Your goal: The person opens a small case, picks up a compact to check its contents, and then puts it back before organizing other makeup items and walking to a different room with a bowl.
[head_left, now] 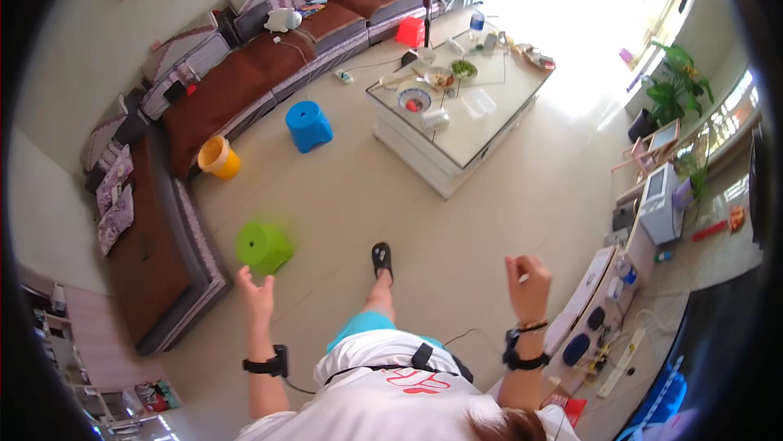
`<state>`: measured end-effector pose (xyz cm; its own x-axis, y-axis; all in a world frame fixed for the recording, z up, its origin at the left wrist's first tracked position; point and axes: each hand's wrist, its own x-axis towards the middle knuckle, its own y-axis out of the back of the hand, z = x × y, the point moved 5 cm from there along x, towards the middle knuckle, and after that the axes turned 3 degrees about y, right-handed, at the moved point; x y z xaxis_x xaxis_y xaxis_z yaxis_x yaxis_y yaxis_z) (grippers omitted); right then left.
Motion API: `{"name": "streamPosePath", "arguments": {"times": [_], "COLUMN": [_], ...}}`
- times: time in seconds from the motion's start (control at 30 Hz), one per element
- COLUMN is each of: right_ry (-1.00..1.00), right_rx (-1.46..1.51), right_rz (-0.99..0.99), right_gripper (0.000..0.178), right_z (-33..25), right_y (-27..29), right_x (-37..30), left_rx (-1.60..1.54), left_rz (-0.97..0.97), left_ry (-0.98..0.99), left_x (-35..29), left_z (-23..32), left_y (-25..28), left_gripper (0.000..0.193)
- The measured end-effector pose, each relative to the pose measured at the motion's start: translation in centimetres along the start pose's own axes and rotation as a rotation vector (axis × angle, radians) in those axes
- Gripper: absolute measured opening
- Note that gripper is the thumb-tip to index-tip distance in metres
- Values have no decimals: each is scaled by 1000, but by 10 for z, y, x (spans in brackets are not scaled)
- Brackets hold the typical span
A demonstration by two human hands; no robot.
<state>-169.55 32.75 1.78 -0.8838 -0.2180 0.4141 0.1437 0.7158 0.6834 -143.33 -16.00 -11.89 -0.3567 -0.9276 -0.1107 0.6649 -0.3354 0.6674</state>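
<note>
Reaching left hand [258,292], fingers spread and empty, toward round green plastic stool [263,246] just ahead | right hand [528,279] loosely curled, holding nothing | approach stool's rim squarely.

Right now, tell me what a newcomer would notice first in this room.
The bright stools on the pale floor stand out: a green stool just beyond the empty left hand, a blue stool farther off, and a yellow bin by the long brown sofa. Past them, a white coffee table carries bowls and dishes in strong window light. The right hand is raised, loosely curled, near a low cabinet.
</note>
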Motion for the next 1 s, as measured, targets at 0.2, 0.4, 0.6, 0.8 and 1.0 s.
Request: {"name": "streamPosePath", "arguments": {"times": [0.2,0.4,0.6,0.8,1.0], "right_ry": [-186,-210,-354,-386,-261], "right_rx": [10,-116,-83,-207,87], "right_rz": [-103,-58,-50,-233,-353], "right_gripper": [16,16,13,11,13], "right_z": [22,37,67,145,137], "right_y": [-78,-114,-171,-263,-409], "right_x": [74,182,267,366,540], "left_rx": [221,-23,17,208,237], "left_rz": [-34,-323,-660,-848,-760], "left_ry": [-345,-503,-665,-624,-523], "left_x": [145,242,269,359,462], "left_z": [144,310,394,433,495], "left_y": [-30,-158,-273,-338,-362], "left_gripper": [36,30,29,31,30]}}
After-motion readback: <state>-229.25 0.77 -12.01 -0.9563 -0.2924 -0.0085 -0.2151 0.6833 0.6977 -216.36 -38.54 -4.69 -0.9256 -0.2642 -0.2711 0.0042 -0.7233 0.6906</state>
